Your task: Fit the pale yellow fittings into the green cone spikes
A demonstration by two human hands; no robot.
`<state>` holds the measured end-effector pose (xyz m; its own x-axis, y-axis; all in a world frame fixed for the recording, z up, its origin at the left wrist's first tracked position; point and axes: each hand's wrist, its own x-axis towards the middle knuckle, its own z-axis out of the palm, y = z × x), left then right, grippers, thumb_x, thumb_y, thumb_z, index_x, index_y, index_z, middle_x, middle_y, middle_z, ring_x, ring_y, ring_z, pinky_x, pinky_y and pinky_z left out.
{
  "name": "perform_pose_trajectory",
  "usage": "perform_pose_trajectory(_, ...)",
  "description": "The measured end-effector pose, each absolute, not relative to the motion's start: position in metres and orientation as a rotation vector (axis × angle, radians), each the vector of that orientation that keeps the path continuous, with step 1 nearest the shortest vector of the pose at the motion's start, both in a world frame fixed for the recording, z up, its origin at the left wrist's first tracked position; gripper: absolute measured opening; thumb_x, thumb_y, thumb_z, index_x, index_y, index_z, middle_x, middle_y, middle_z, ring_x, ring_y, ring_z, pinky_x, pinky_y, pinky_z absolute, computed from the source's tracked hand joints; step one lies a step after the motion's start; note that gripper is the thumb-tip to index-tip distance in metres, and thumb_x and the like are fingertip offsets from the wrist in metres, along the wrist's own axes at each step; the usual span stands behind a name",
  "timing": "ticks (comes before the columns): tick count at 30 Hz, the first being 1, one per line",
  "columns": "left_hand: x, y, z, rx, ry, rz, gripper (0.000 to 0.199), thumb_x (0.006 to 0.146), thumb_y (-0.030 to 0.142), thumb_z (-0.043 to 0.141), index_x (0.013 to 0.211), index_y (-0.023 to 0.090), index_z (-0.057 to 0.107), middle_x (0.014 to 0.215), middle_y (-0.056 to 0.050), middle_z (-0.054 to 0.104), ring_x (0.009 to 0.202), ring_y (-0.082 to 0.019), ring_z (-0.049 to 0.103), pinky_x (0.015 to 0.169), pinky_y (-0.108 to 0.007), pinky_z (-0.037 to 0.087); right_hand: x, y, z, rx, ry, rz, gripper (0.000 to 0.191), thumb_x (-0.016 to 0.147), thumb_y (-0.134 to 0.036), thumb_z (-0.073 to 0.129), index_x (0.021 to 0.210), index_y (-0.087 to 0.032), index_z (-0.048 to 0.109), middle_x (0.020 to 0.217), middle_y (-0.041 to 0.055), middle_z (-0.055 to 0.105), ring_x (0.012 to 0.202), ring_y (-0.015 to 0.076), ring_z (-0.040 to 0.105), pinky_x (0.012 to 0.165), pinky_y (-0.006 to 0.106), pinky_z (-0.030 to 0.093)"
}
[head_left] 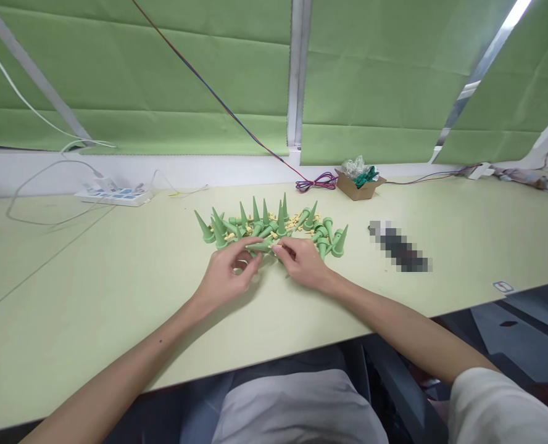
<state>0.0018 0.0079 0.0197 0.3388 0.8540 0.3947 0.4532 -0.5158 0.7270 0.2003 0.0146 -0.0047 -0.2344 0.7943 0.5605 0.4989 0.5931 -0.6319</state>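
My left hand [230, 268] pinches a green plastic cone spike [259, 246], which lies sideways with its tip to the left. At the spike's wide end, the fingers of my right hand [300, 259] are pressed together on a small yellow part, mostly hidden by the fingertips. Just beyond both hands is a heap of similar green cones [256, 213], several upright and others lying down. Small yellow plastic pieces [297, 220] are scattered among them.
A cardboard box [358, 189] with clear and green plastic stands at the back, beside a coiled red and blue wire [318, 181]. A white power strip [114, 196] lies at back left. A blurred dark object [401, 248] is on the right. The table edge runs before my body.
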Motion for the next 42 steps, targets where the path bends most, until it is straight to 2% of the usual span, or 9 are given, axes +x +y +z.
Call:
perform_pose_trajectory(4,-0.0001,0.0128,0.0185,1.882,1.086,1.100,0.025,0.093,0.043,0.059,0.098,0.019,0.061,0.070,-0.002,0.068,0.050,-0.013,0.060,0.050,-0.024,0.049,0.2006,0.0134,-0.0027,-1.055,-1.837,0.377,0.033,0.099,-0.033,0.048,0.068,-0.020,0.046,0.057,-0.0036,0.043,0.053,0.0114,0.038,0.056,0.026,0.031)
perform_pose_trajectory(7,-0.0008,0.0164,0.0196,1.778,1.034,1.001,0.038,0.095,0.050,0.053,0.077,0.017,0.062,0.059,-0.003,0.063,0.047,-0.013,0.058,0.048,-0.026,0.050,0.2009,0.0121,-0.0016,-1.017,-1.826,0.373,0.033,0.099,-0.034,0.048,0.070,-0.020,0.049,0.058,-0.0035,0.044,0.053,0.0113,0.039,0.057,0.026,0.033)
perform_pose_trajectory(10,0.0011,0.0167,0.0225,1.664,0.965,0.883,0.049,0.095,0.056,0.050,0.069,0.017,0.062,0.057,-0.005,0.062,0.047,-0.015,0.058,0.045,-0.027,0.049,0.2007,0.0104,-0.0012,-0.955,-1.859,0.371,0.032,0.100,-0.037,0.048,0.074,-0.020,0.053,0.060,-0.0029,0.045,0.055,0.0119,0.040,0.057,0.026,0.034)
perform_pose_trajectory(17,0.0051,0.0136,0.0235,1.594,0.879,0.762,0.045,0.092,0.059,0.054,0.074,0.018,0.058,0.058,-0.003,0.062,0.047,-0.015,0.057,0.047,-0.028,0.049,0.2004,0.0083,-0.0013,-0.902,-1.902,0.414,0.027,0.099,-0.033,0.050,0.077,-0.019,0.056,0.062,-0.0027,0.048,0.056,0.0117,0.041,0.058,0.025,0.035)
perform_pose_trajectory(23,0.0029,0.0110,0.0225,1.741,0.997,0.831,0.035,0.088,0.050,0.063,0.073,0.021,0.050,0.056,0.001,0.061,0.046,-0.014,0.057,0.048,-0.027,0.046,0.2004,0.0085,-0.0019,-0.898,-1.907,0.487,0.030,0.098,-0.033,0.049,0.071,-0.020,0.047,0.059,-0.0043,0.042,0.054,0.0111,0.038,0.056,0.025,0.032)
perform_pose_trajectory(28,0.0010,0.0103,0.0198,1.870,1.056,0.908,0.034,0.087,0.044,0.065,0.073,0.021,0.046,0.049,0.005,0.051,0.047,-0.012,0.052,0.045,-0.024,0.039,0.2003,0.0067,-0.0017,-0.939,-1.904,0.563,0.035,0.098,-0.032,0.046,0.066,-0.021,0.039,0.058,-0.0052,0.036,0.053,0.0102,0.034,0.055,0.026,0.028)
perform_pose_trajectory(35,0.0015,0.0113,0.0180,1.967,1.085,1.006,0.024,0.085,0.041,0.067,0.084,0.019,0.056,0.053,0.006,0.049,0.047,-0.012,0.051,0.045,-0.023,0.037,0.1985,0.0044,-0.0014,-0.949,-1.822,0.779,0.037,0.099,-0.039,0.046,0.068,-0.020,0.046,0.059,-0.0047,0.039,0.054,0.0104,0.036,0.054,0.026,0.028)
perform_pose_trajectory(38,0.0026,0.0100,0.0190,1.935,1.116,0.992,0.024,0.085,0.041,0.067,0.091,0.020,0.058,0.057,0.005,0.054,0.047,-0.012,0.052,0.045,-0.023,0.038,0.1974,0.0054,-0.0020,-0.958,-1.789,0.744,0.035,0.099,-0.039,0.047,0.070,-0.019,0.048,0.059,-0.0048,0.039,0.054,0.0103,0.035,0.054,0.026,0.028)
perform_pose_trajectory(42,0.0028,0.0085,0.0223,1.875,1.158,0.992,0.023,0.089,0.041,0.063,0.086,0.020,0.054,0.056,0.005,0.054,0.047,-0.011,0.051,0.047,-0.022,0.040,0.1977,0.0078,-0.0030,-0.990,-1.716,0.662,0.033,0.099,-0.041,0.048,0.074,-0.019,0.051,0.059,-0.0047,0.041,0.053,0.0103,0.036,0.054,0.026,0.029)
